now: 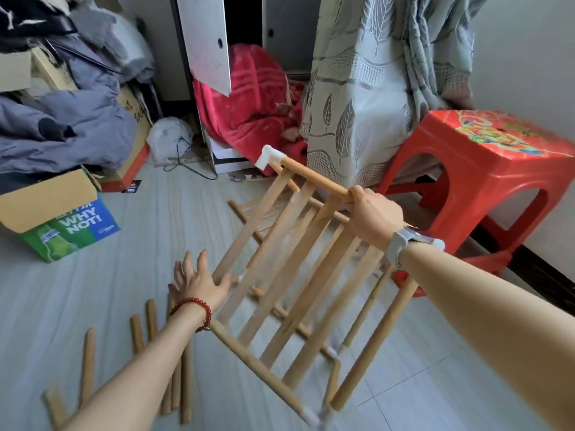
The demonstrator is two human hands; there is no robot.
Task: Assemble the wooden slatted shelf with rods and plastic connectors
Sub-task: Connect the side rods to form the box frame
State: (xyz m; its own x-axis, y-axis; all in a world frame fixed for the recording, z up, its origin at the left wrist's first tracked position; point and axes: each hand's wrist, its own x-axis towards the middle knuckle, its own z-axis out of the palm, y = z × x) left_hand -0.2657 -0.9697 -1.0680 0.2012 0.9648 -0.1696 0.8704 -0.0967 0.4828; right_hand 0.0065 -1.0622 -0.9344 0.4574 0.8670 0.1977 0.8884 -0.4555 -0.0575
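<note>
Shelf [298, 259] is tilted above the floor, left of the red stool [485, 169]. Right hand [375, 217] grips its top rod; left hand [196, 279], fingers spread straight, touches its left slat. Loose rods [183, 384] lie below.

Left hand [199, 283] splayed, right hand [375, 217] clenched
</note>
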